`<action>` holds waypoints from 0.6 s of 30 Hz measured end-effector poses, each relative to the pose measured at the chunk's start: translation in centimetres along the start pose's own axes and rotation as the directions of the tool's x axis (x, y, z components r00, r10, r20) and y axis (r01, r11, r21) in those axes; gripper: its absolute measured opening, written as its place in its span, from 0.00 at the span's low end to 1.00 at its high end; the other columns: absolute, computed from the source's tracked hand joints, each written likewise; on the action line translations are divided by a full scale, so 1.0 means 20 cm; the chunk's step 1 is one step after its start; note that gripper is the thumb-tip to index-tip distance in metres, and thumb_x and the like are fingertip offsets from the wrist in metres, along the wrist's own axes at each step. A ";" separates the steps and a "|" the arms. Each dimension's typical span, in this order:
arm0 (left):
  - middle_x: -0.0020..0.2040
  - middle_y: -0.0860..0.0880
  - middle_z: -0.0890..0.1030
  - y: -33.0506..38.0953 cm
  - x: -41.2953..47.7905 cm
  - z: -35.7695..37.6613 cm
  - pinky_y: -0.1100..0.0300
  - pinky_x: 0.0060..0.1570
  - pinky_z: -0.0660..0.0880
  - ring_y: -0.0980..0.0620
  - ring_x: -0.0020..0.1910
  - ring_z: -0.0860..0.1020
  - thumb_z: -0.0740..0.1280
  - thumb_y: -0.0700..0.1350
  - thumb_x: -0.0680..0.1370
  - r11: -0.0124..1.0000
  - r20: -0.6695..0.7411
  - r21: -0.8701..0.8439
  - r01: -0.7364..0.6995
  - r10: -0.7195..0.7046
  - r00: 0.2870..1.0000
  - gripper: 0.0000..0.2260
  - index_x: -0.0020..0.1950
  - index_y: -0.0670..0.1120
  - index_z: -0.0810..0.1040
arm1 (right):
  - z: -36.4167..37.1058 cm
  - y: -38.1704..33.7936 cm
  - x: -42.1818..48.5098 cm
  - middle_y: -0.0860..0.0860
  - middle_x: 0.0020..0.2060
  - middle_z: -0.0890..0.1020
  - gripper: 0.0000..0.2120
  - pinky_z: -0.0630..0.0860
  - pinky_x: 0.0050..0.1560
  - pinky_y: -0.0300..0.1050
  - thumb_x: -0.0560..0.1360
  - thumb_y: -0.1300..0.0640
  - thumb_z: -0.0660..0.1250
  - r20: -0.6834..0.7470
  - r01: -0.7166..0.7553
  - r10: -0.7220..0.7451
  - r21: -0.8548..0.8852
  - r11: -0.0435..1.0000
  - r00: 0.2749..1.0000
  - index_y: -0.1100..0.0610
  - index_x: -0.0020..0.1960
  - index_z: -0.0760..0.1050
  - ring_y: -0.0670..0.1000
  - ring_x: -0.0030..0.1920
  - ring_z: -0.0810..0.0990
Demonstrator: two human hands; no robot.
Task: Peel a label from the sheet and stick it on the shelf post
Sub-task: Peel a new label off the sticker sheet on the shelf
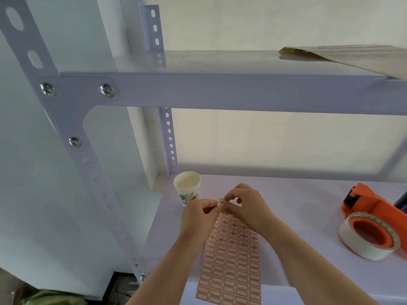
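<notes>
A sheet of small red-bordered labels [231, 267] lies on the lower white shelf, its far end lifted. My left hand [198, 216] pinches that far end of the sheet. My right hand [246, 205] pinches a single small label [222, 203] marked with a letter, right at the sheet's top edge between both hands' fingertips. The white perforated shelf post [66, 119] rises at the left, well away from both hands.
A paper cup [187, 187] stands just behind my left hand. An orange tape dispenser with a tape roll [370, 230] sits at the right. The upper shelf [242, 91] holds a flat cardboard piece [352, 57]. A rear post [168, 137] stands behind the cup.
</notes>
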State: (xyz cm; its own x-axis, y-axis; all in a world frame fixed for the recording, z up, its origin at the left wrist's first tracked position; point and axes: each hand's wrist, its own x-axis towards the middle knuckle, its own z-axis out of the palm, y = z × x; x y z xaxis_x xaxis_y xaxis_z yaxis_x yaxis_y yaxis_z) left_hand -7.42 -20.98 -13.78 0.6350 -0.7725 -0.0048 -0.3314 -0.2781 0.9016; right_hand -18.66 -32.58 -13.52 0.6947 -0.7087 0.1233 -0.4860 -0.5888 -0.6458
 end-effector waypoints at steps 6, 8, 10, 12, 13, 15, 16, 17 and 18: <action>0.39 0.60 0.85 0.03 -0.04 -0.03 0.77 0.39 0.75 0.65 0.40 0.83 0.72 0.42 0.77 0.988 -0.052 -0.154 -0.010 0.002 0.999 0.05 0.48 0.52 0.86 | -0.05 -0.06 -0.07 0.41 0.43 0.82 0.06 0.72 0.41 0.28 0.72 0.55 0.76 -0.190 0.085 -0.071 0.067 0.994 0.979 0.49 0.49 0.82 0.43 0.40 0.79; 0.41 0.57 0.86 0.04 -0.04 -0.04 0.75 0.40 0.77 0.60 0.43 0.84 0.72 0.42 0.78 0.974 -0.064 -0.225 -0.002 -0.013 0.998 0.05 0.49 0.51 0.86 | -0.06 -0.08 -0.09 0.41 0.43 0.81 0.05 0.72 0.42 0.28 0.72 0.57 0.76 -0.266 0.148 -0.122 0.078 0.986 0.956 0.50 0.46 0.83 0.44 0.43 0.79; 0.44 0.54 0.88 0.06 -0.05 -0.05 0.69 0.46 0.79 0.56 0.46 0.85 0.72 0.42 0.78 0.954 -0.056 -0.301 0.015 -0.034 0.998 0.05 0.51 0.50 0.86 | -0.08 -0.11 -0.10 0.42 0.42 0.81 0.03 0.73 0.42 0.29 0.72 0.58 0.76 -0.301 0.214 -0.187 0.057 0.975 0.935 0.52 0.45 0.84 0.44 0.43 0.80; 0.45 0.51 0.88 0.08 -0.06 -0.06 0.64 0.48 0.81 0.55 0.46 0.86 0.71 0.41 0.78 0.923 -0.044 -0.385 0.012 -0.031 0.999 0.06 0.50 0.51 0.86 | -0.10 -0.15 -0.11 0.44 0.41 0.82 0.03 0.74 0.43 0.30 0.72 0.58 0.76 -0.312 0.269 -0.246 0.033 0.962 0.918 0.53 0.45 0.85 0.43 0.41 0.81; 0.44 0.51 0.88 0.09 -0.06 -0.07 0.64 0.47 0.81 0.57 0.44 0.86 0.71 0.39 0.78 0.905 -0.040 -0.424 0.001 -0.020 0.999 0.07 0.48 0.51 0.86 | -0.11 -0.16 -0.12 0.45 0.42 0.83 0.04 0.75 0.44 0.31 0.72 0.58 0.77 -0.319 0.295 -0.273 0.023 0.955 0.907 0.53 0.46 0.85 0.42 0.41 0.81; 0.43 0.49 0.88 0.12 -0.08 -0.08 0.65 0.44 0.81 0.57 0.42 0.85 0.70 0.37 0.79 0.873 -0.027 -0.487 -0.018 0.006 1.000 0.09 0.47 0.51 0.86 | -0.12 -0.18 -0.12 0.46 0.44 0.83 0.07 0.77 0.47 0.34 0.72 0.58 0.77 -0.328 0.332 -0.311 0.007 0.943 0.892 0.53 0.49 0.85 0.43 0.43 0.82; 0.44 0.48 0.88 0.13 -0.08 -0.08 0.62 0.46 0.82 0.54 0.43 0.85 0.69 0.37 0.79 0.858 -0.024 -0.513 -0.024 0.014 1.000 0.09 0.48 0.50 0.86 | -0.12 -0.19 -0.12 0.46 0.46 0.82 0.08 0.77 0.49 0.35 0.72 0.58 0.77 -0.328 0.341 -0.321 0.005 0.940 0.888 0.53 0.51 0.85 0.43 0.45 0.82; 0.46 0.45 0.88 0.13 -0.08 -0.08 0.57 0.49 0.83 0.50 0.46 0.86 0.69 0.37 0.79 0.843 -0.019 -0.537 -0.029 0.022 1.000 0.08 0.49 0.49 0.86 | -0.13 -0.20 -0.13 0.46 0.47 0.82 0.10 0.77 0.51 0.35 0.72 0.58 0.76 -0.329 0.347 -0.325 0.008 0.938 0.886 0.53 0.53 0.85 0.44 0.46 0.82; 0.47 0.43 0.88 0.14 -0.09 -0.08 0.52 0.52 0.82 0.45 0.48 0.85 0.69 0.37 0.79 0.827 -0.008 -0.561 -0.029 0.030 1.000 0.08 0.50 0.48 0.86 | -0.14 -0.21 -0.13 0.46 0.48 0.81 0.10 0.77 0.52 0.35 0.72 0.58 0.76 -0.334 0.352 -0.327 0.014 0.936 0.884 0.53 0.54 0.84 0.44 0.48 0.82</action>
State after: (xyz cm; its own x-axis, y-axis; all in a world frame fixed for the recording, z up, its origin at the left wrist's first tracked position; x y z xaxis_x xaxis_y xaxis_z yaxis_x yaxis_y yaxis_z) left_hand -8.30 -19.51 -10.54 0.6305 -0.7758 0.0259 0.0985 0.1131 0.9887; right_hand -19.87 -29.37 -9.05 0.5962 -0.5634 0.5720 -0.2030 -0.7951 -0.5715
